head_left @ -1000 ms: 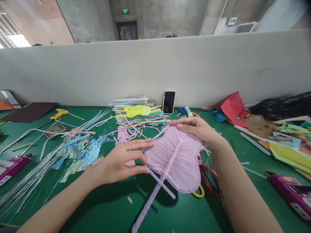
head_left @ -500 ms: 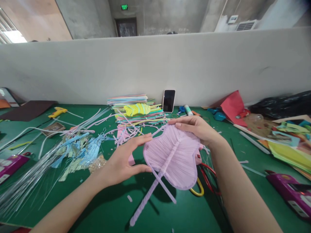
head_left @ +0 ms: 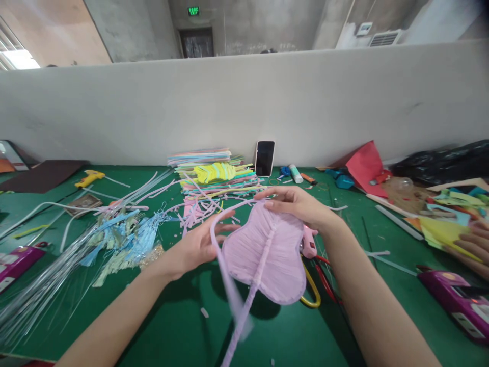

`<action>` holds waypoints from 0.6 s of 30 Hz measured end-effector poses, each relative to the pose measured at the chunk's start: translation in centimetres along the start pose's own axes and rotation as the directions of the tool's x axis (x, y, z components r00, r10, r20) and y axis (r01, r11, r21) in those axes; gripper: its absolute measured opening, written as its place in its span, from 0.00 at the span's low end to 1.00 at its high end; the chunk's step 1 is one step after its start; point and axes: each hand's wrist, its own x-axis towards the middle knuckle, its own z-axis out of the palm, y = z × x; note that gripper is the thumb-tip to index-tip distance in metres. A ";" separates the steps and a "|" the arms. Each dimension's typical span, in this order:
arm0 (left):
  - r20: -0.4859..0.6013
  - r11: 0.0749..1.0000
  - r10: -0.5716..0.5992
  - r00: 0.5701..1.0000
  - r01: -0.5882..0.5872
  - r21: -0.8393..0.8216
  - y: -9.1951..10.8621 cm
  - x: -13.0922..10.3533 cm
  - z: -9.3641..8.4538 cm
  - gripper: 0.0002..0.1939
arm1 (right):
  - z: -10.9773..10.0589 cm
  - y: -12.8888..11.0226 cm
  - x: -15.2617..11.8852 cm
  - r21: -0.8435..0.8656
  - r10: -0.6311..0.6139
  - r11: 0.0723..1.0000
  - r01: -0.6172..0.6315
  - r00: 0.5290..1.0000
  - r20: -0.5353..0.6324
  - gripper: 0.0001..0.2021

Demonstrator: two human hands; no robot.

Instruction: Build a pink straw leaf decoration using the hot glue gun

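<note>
A lilac hand fan, lobed like a leaf, with a pleated face and a wrapped handle, is tilted above the green table. My right hand pinches its top edge between thumb and fingers. A narrow lilac strip runs from that edge, arches leftward and hangs down past the handle, its lower end blurred. My left hand is beside the fan's left edge, behind the strip, with thumb and fingers apart. Whether its fingertips touch the fan is hard to see.
Red-handled and yellow-handled tools and a pink tool lie under the fan's right side. Coloured strips and a phone are behind. Blue tassels lie left. Another person's hand is at right, near a purple device.
The strip's loose end has swung left and now arches past my left fingers. The fan has shifted slightly left and down. Another person's hand has come in at the right.
</note>
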 end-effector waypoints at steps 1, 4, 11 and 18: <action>0.031 0.991 -0.056 0.998 0.060 -0.120 -0.3 0.3 -0.1 0.51 | 0.4 0.1 0.3 -0.026 0.004 1.000 -0.003 0.999 0.040 0.16; 0.136 0.922 -0.120 0.983 0.162 -0.353 -1.4 1.0 -0.6 0.52 | 1.4 0.6 0.9 -0.066 -0.002 0.998 0.013 0.987 0.160 0.16; 0.370 0.923 -0.048 0.928 0.184 -0.339 -3.6 0.5 -2.2 0.76 | 2.3 1.1 1.6 -0.092 -0.008 0.996 0.022 0.988 0.157 0.17; 0.265 0.939 -0.168 0.949 0.236 -0.249 -3.8 0.4 -2.4 0.62 | 3.6 1.2 1.8 -0.121 -0.047 0.991 0.059 0.994 0.097 0.14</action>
